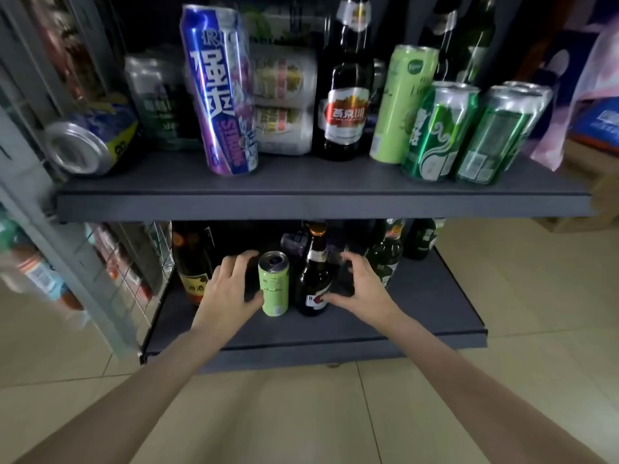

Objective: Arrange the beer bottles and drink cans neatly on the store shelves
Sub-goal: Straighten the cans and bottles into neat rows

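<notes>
**Both hands at the lower shelf, flanking a can and a bottle**

Your left hand (pixel 231 289) is on the lower shelf (pixel 418 316), fingers spread and loosely curved, thumb touching the left side of the slim light-green can (pixel 274 284). The fingers arc behind the can; you are not clasping it, the hand is wide. The can stands upright.

Just right of it stands a brown beer bottle (pixel 313 279) with a gold cap and a red-and-white label, upright, close beside the can. Your right hand (pixel 358 286) is at the bottle's right side, fingers spread and curved, thumb down near the label. It is wide too; whether the thumb touches the glass, you cannot tell.

Further back on the same shelf: a dark bottle with a yellow label (pixel 192 262) at the left by the wire mesh panel (pixel 140 279), two dark green bottles (pixel 385 252) at the right, and something blurred behind the centre.

Upper shelf (pixel 321 202), left to right: a can lying on its side (pixel 90 145) with its end toward you; a tall blue-purple can (pixel 219 92), upright; wrapped packs of cans (pixel 284 98) behind it; a dark beer bottle with a red-and-white label (pixel 346 95); a tall light-green can (pixel 402 102); two green cans (pixel 438 132) at the right end, tight together.

Beige floor tiles (pixel 301 413) lie below.
</notes>
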Demonstrator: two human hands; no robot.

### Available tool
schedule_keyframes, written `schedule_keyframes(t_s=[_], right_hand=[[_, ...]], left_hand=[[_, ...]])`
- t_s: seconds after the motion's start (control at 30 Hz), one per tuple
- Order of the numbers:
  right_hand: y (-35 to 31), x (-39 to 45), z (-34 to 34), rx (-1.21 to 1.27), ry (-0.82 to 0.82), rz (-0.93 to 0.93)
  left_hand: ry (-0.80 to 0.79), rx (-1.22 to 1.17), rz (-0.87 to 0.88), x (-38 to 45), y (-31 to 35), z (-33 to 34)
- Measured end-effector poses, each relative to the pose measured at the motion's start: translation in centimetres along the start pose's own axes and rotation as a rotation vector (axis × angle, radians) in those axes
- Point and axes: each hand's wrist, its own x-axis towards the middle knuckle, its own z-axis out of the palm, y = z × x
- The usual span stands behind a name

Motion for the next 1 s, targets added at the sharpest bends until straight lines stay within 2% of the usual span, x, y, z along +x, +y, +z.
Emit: schedule_keyframes(t_s=[0.17,0.37,0.63,1.0], right_hand=[[2.1,3.2,5.2,0.142,-0.022,0.156],[2.7,4.9,7.2,0.194,0.045,0.171],[2.5,7.4,8.0,0.129,0.051,0.139],[1.6,10.5,9.6,0.225,0.052,0.146]], left_hand=[[-0.101,-0.198,-0.149,2.4,0.3,3.0],[-0.056,-0.389,-0.277,4.4,0.0,5.5],[0.002,-0.351,-0.244,3.1,-2.0,4.0],[0.011,-0.329,-0.316,2.7,-4.1,3.1]])
